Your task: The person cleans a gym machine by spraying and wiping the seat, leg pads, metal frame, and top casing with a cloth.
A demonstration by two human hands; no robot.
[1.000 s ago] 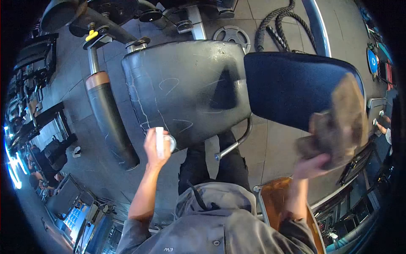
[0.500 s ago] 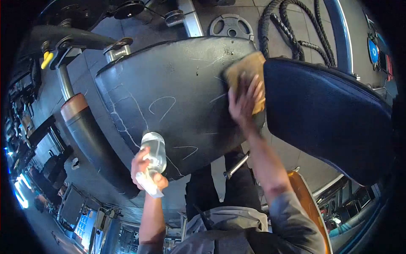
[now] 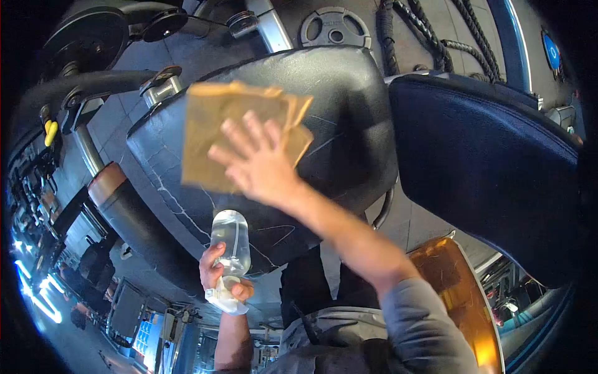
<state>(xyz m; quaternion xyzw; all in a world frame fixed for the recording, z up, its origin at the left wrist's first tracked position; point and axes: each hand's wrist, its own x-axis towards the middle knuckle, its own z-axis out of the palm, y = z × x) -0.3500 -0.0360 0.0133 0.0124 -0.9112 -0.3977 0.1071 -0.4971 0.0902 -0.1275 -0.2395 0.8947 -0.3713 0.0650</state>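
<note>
My right hand [image 3: 258,159] lies flat with spread fingers on a folded tan cloth [image 3: 208,137]. The cloth rests over the left part of a black padded bench seat [image 3: 355,81], whose cover is cracked and scuffed with pale lines. Closed around the neck and white head of a clear spray bottle [image 3: 230,240] is my left hand [image 3: 218,274]. Clear liquid shows inside the bottle, and its base points away from me, just off the seat's near left edge. What lies beneath the cloth is hidden.
A second black pad [image 3: 479,162] adjoins the seat on the right. A padded roller [image 3: 140,218] slants along the left. Beyond the seat are a grey weight plate [image 3: 335,28] and thick black ropes [image 3: 430,37]. An orange-brown panel [image 3: 455,293] stands near my right arm.
My right hand has swept the cloth from the seat's right edge to its left part, and the cloth now lies more spread out. The left hand with the spray bottle has shifted slightly.
</note>
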